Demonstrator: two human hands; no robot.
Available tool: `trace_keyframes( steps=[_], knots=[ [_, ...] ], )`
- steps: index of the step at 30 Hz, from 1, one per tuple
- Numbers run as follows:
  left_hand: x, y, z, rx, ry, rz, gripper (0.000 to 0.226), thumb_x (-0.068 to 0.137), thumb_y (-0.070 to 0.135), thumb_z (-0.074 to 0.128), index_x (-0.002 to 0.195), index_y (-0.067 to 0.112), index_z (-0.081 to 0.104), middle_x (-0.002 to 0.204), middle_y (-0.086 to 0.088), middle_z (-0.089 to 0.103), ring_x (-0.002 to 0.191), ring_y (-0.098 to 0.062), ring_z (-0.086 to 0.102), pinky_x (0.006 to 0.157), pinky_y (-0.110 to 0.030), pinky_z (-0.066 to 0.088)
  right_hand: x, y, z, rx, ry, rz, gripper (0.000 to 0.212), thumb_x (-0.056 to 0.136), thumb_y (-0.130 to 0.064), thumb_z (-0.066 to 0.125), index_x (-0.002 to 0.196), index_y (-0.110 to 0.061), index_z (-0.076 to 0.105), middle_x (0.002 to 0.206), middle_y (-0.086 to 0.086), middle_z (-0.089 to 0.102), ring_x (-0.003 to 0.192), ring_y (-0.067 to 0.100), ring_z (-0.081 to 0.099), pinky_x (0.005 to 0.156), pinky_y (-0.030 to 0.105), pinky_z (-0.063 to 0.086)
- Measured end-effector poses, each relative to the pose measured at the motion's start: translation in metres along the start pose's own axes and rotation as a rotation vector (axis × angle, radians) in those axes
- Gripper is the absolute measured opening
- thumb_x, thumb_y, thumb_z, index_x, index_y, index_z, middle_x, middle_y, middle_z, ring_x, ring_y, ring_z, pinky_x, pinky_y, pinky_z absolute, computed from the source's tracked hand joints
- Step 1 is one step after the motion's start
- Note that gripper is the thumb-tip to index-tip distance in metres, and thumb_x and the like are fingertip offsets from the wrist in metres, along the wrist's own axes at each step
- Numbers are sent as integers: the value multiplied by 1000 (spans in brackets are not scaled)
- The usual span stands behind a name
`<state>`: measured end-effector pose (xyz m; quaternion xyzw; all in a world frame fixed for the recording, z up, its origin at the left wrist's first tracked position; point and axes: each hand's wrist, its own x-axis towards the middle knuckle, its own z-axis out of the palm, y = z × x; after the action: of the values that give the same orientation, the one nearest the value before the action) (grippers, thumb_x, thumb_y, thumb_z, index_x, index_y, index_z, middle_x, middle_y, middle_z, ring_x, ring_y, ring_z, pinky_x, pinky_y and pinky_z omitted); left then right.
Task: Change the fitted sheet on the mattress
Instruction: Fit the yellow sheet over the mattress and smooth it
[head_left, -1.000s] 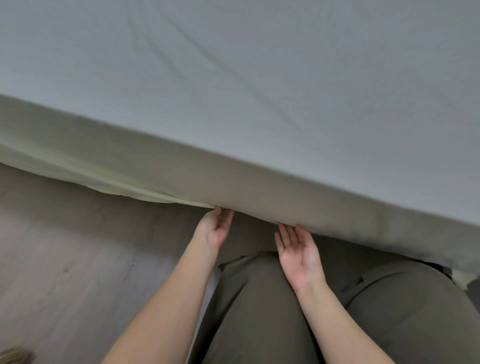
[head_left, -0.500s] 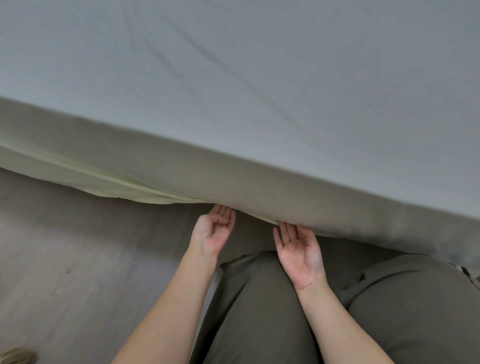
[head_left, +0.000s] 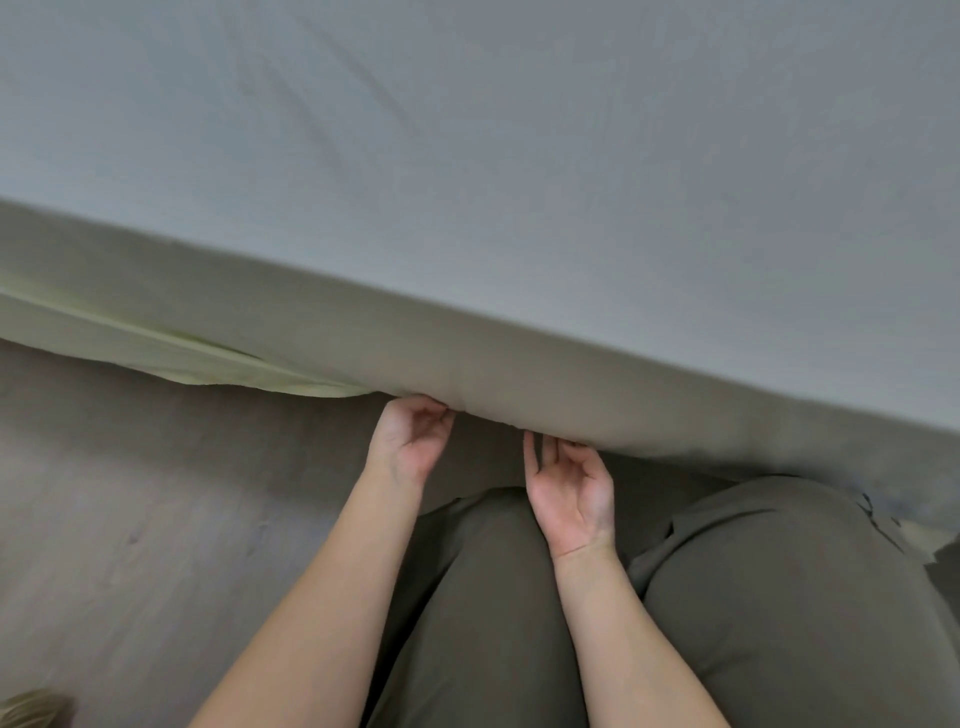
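A pale grey fitted sheet (head_left: 519, 182) covers the top and the near side of the mattress (head_left: 597, 384). My left hand (head_left: 408, 447) is palm up at the sheet's lower hem, its fingers curled round the edge of the cloth. A little to the right, my right hand (head_left: 569, 483) is also palm up. Its fingers are bent and their tips hook the same hem under the mattress side. A pale yellow-green layer of cloth (head_left: 171, 358) shows below the grey sheet on the left.
A grey wood-look floor (head_left: 130, 519) lies to the left and in front of the bed. My legs in olive trousers (head_left: 753, 597) are close against the mattress side, under my forearms.
Both hands had straight fingers pushed under the mattress edge. Now their fingers are curled at the hem, and both hands have drawn back slightly from under the mattress.
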<state>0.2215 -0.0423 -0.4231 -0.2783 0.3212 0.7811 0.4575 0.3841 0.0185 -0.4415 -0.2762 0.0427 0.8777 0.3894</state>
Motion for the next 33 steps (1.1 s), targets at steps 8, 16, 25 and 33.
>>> trace_keyframes(
  steps=[8, 16, 25, 33],
  knots=[
    [12, 7, 19, 224, 176, -21, 37, 86, -20, 22, 74, -1, 51, 81, -17, 52, 79, -30, 53, 108, -46, 38, 5, -10, -5, -81, -40, 50, 31, 77, -2, 44, 97, -15, 64, 108, 4, 67, 120, 20, 56, 109, 45, 36],
    [20, 15, 21, 325, 223, -103, 35, 90, -17, 21, 80, -4, 52, 86, -17, 55, 95, -32, 53, 110, -44, 35, 1, -22, -4, -210, 140, -4, 19, 83, 3, 55, 99, 1, 64, 98, 17, 73, 95, 27, 72, 88, 38, 57],
    [21, 23, 29, 409, 285, -201, 34, 92, -16, 19, 76, -8, 48, 99, -16, 57, 121, -30, 51, 110, -44, 34, 6, -19, 1, -371, 238, 14, 23, 92, -6, 55, 115, -2, 59, 118, 22, 64, 105, 35, 66, 86, 40, 57],
    [21, 21, 28, 389, 286, -194, 35, 91, -17, 17, 78, -10, 49, 93, -20, 56, 126, -31, 49, 112, -43, 32, 5, -17, -5, -236, 141, 78, 18, 93, -8, 47, 93, -16, 63, 106, 3, 68, 113, 16, 58, 99, 36, 45]
  ],
)
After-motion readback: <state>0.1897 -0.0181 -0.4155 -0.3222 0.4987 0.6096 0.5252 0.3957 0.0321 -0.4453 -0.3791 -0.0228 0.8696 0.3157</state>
